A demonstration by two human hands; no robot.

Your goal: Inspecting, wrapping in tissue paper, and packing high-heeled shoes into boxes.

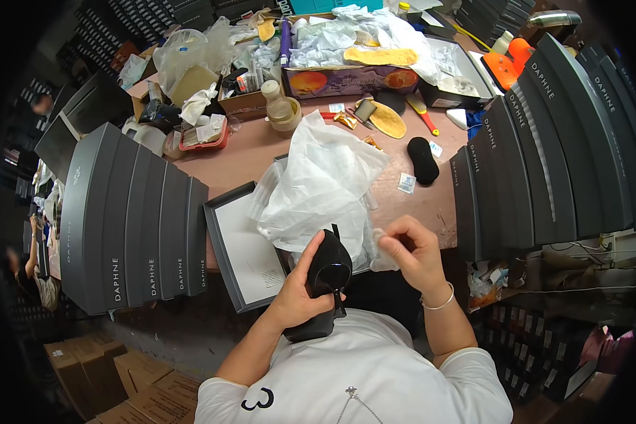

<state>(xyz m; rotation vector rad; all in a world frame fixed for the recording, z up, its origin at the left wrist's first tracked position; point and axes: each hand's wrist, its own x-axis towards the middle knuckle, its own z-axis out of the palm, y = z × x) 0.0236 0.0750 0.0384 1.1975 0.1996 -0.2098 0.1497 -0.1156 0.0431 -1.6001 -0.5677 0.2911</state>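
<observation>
Close against the near edge of the surface (pixel 431 205), a black shoe (pixel 328 263) tilts in the left grip (pixel 297 293), just on the near side of a heap of white tissue paper (pixel 325 177). Handling it well probably means firm but light pressure, fingertips off the shiny patch, and turning from the wrist rather than squeezing harder. The thin white wad (pixel 381 256) likely wants some slack, since a tug could tear it.

The left grip wraps the shoe, one finger stretched along its left side and another digit hooked across its near part. The right grip (pixel 413 249) pinches the wad between thumb and fingers, right of the shoe and apart from it; whether the wad joins the tissue I cannot tell. Both forearms reach in from the near side, the right one rising steeply, a bracelet (pixel 439 300) at its wrist. Left of the shoe lies a grey box part (pixel 242 247).
</observation>
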